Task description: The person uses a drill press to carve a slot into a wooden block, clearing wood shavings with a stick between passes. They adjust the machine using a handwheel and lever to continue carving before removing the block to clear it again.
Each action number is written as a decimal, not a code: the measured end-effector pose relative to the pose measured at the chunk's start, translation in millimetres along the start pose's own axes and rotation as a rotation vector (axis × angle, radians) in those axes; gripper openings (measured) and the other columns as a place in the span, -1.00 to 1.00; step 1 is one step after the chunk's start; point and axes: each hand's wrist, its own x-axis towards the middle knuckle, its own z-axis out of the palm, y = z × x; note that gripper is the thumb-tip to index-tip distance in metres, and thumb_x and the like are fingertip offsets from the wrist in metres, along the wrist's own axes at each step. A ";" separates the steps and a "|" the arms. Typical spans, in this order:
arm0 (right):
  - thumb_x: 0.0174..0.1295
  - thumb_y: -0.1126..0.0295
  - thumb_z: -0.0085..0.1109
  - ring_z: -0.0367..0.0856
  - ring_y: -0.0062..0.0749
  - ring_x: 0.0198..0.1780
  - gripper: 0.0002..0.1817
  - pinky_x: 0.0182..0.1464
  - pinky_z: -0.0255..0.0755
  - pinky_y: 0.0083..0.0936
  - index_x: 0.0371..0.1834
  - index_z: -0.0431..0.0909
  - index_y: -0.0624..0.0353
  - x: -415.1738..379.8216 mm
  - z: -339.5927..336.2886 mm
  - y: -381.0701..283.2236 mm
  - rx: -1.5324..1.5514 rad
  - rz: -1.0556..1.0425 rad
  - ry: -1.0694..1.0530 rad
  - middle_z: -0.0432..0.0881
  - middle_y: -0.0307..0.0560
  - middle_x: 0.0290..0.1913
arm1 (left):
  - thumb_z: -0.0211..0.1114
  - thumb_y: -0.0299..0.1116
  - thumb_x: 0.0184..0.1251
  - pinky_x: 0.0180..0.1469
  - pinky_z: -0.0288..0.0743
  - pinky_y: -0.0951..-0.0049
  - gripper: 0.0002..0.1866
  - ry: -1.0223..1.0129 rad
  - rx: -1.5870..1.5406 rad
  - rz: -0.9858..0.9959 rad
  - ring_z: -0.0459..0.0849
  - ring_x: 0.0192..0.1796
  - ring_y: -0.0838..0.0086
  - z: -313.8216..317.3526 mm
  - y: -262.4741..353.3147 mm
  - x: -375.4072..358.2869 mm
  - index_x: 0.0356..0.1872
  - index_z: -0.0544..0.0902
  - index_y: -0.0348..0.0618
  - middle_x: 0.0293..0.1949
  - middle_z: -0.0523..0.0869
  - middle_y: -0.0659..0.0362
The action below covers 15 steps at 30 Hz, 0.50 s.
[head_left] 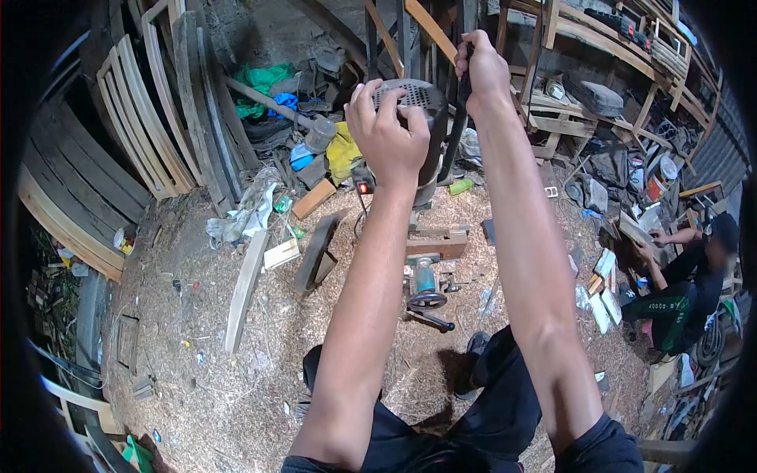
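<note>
My left hand (388, 130) lies against the near side of a dark cylindrical motor housing (422, 96) with a perforated top, fingers apart and bent over its rim. My right hand (482, 71) is raised and wrapped round a long dark lever (460, 110) beside the housing. Below the motor, a wooden block (436, 247) sits at the machine's base, in front of a greenish vise part (425, 276) with a black handwheel (427, 301). A red-lit switch (363, 188) shows left of the motor. My left forearm and the housing hide part of the machine.
Wood shavings cover the floor (213, 307). A curved board (246, 292) and a dark wooden piece (317, 252) lie to the left. Slatted wooden frames (138, 118) lean at the left wall. At right a seated person (694, 276) handles a piece of wood near stacked offcuts (604, 292).
</note>
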 end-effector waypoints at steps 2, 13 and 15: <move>0.21 0.26 0.08 0.32 -0.58 -0.55 -0.76 -0.40 0.22 -0.56 -0.54 0.43 0.12 1.9 -1.9 4.7 0.022 -0.002 -0.026 0.39 -0.28 -0.58 | 0.14 -0.40 0.01 0.21 0.31 0.13 -0.75 -0.006 0.007 0.002 0.49 0.10 0.02 -0.5 -2.2 -1.9 -0.30 0.67 -0.25 -0.02 0.58 -0.08; 0.22 0.27 0.07 0.31 -0.58 -0.53 -0.79 -0.39 0.21 -0.59 -0.46 0.46 0.16 -18.5 -4.6 9.3 0.088 -0.062 0.011 0.40 -0.28 -0.56 | 0.16 -0.40 0.00 0.13 0.37 0.14 -0.78 0.008 -0.029 0.007 0.55 0.03 0.04 3.2 -5.7 -3.7 -0.36 0.71 -0.22 -0.04 0.61 -0.08; 0.22 0.26 0.09 0.31 -0.58 -0.53 -0.79 -0.40 0.18 -0.59 -0.47 0.47 0.15 -14.1 -5.9 9.7 0.110 -0.067 -0.008 0.39 -0.28 -0.57 | 0.17 -0.41 -0.02 0.14 0.36 0.15 -0.79 0.017 0.000 0.023 0.55 0.02 0.05 2.3 -4.8 -3.2 -0.38 0.70 -0.21 -0.05 0.62 -0.05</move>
